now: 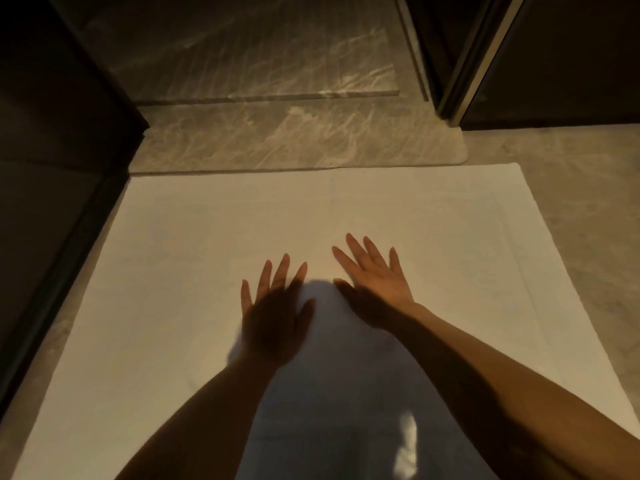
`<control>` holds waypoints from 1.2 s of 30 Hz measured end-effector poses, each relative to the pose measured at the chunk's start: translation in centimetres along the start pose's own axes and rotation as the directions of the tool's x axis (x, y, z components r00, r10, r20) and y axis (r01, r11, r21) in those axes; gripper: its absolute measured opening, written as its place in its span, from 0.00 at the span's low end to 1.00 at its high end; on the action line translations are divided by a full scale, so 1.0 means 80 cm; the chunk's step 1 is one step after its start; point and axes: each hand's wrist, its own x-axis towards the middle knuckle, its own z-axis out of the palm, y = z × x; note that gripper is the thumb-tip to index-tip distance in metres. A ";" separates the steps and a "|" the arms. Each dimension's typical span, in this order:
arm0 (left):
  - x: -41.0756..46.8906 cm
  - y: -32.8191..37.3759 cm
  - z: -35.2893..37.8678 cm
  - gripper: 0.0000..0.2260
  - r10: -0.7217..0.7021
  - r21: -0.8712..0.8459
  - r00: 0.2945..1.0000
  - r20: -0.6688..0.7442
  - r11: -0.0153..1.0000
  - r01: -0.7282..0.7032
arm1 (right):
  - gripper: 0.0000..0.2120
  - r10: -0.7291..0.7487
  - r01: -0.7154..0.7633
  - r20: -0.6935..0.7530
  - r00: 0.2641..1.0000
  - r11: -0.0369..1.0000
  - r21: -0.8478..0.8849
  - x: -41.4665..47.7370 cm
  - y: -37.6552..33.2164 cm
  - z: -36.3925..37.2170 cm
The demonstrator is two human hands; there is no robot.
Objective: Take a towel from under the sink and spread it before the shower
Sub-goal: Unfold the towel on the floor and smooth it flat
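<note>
A large white towel (194, 258) lies flat and unfolded on the floor, its far edge right against the raised marble shower threshold (277, 136). My left hand (273, 313) rests palm down on the towel's middle, fingers spread. Beside it, slightly farther forward, my right hand (375, 282) also lies flat on the cloth with fingers apart. Neither hand grips anything. My shadow darkens the near middle of the towel.
Behind the threshold is the marble shower floor (242, 50). A dark wall or panel (52, 168) runs along the left side of the towel. A dark door frame with a metal edge (485, 57) stands at the back right. Grey stone floor (571, 202) lies to the right.
</note>
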 end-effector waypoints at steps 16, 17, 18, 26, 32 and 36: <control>0.031 0.104 -0.007 0.28 0.127 -0.085 0.991 -0.034 0.988 -0.129 | 0.28 0.213 -0.213 -0.071 0.974 0.977 0.010 -0.060 0.112 -0.012; 0.036 0.130 -0.003 0.28 0.149 -0.102 0.988 -0.033 0.983 -0.151 | 0.28 0.214 -0.213 -0.061 0.975 0.977 0.026 -0.062 0.113 -0.013; 0.040 0.151 0.004 0.28 0.160 -0.119 0.987 -0.021 0.980 -0.161 | 0.28 0.216 -0.214 -0.058 0.975 0.976 0.039 -0.064 0.117 -0.014; 0.048 0.176 0.045 0.26 0.189 0.029 0.982 -0.023 0.982 -0.189 | 0.30 0.283 -0.281 -0.139 0.949 0.959 0.028 -0.123 0.196 -0.005; 0.051 0.178 0.038 0.26 0.182 -0.020 0.983 0.013 0.983 -0.182 | 0.31 0.406 -0.395 -0.155 0.901 0.914 0.095 -0.165 0.226 -0.003; 0.050 0.177 0.038 0.28 0.176 -0.008 0.982 0.065 0.984 -0.176 | 0.36 0.303 -0.277 -0.120 0.945 0.941 0.196 -0.190 0.200 0.003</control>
